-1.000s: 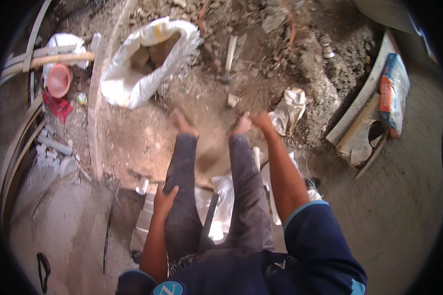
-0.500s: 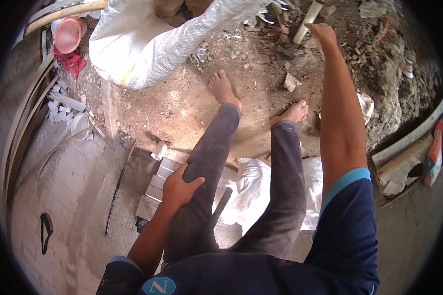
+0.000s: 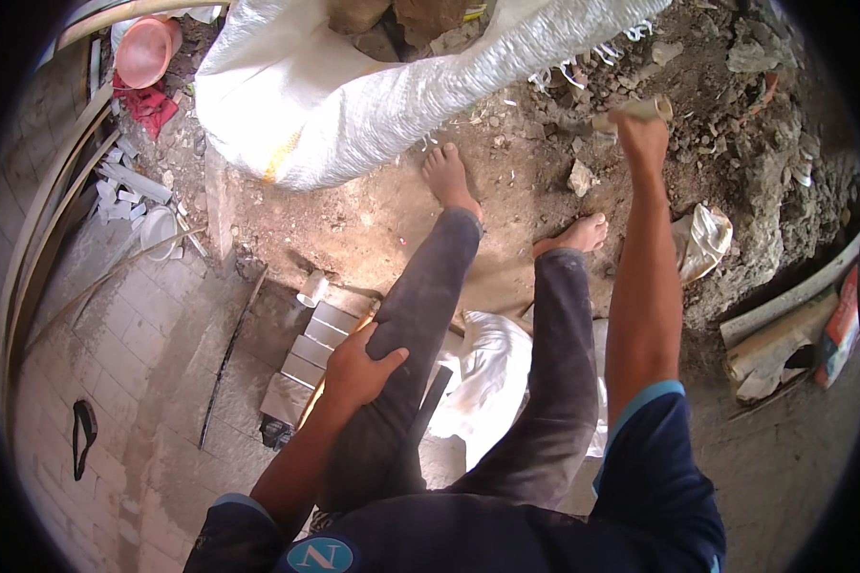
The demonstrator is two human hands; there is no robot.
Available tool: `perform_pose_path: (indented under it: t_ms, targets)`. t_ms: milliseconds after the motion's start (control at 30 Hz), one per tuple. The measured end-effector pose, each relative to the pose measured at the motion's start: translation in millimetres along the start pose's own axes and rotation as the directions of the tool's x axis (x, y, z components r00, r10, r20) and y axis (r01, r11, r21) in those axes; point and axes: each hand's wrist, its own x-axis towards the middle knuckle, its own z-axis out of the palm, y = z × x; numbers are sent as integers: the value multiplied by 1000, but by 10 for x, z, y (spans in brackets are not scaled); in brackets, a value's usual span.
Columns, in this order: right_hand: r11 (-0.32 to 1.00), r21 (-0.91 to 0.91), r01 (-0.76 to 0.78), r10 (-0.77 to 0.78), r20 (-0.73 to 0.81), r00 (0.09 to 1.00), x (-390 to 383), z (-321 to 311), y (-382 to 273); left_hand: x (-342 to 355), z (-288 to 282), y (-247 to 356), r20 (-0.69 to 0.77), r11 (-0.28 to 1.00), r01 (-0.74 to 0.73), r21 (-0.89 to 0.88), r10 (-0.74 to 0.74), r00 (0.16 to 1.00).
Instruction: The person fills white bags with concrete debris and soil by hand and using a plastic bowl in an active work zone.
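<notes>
Head view: we are gripping a pale rod-like handle [image 3: 655,108] in our right hand [image 3: 641,141], the fingers closing around it and an end poking out on either side. The handle is blurring a little, and we cannot tell whether it is touching the rubble [image 3: 707,143] beneath. It is lying crosswise at the upper right, near the frayed edge of a big white woven sack [image 3: 382,119]. That sack is gaping open, and brown lumps [image 3: 416,21] are showing inside. Our left hand [image 3: 358,371] is resting on our left leg [image 3: 420,286], thumb spreading across the dark trouser cloth; the other fingers are partly hiding, so we cannot tell whether they are gripping.

Our bare left foot [image 3: 446,174] is standing just below the sack, and our right foot [image 3: 575,235] is pointing towards a crumpled pale bag [image 3: 707,244]. A small stone [image 3: 581,179] is sitting above that foot. Beside our left leg, a white cup-like piece [image 3: 311,288] is lying near some grey blocks [image 3: 304,361]. Farther left, a salmon-coloured bowl [image 3: 143,55] is resting by a red cloth [image 3: 151,113].
</notes>
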Motion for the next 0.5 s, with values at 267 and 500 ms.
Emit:
perform_pose_path:
  t_ms: [267,500]
  targets:
    - [705,705,80,16,-130,991,-1267,254,43,-12,36,-24,12,1000,23,5,-23,1000]
    - [650,734,-195,-27,279,960,-2086,1441,-561,-32,49,-77,31,999,40,20,-41,999]
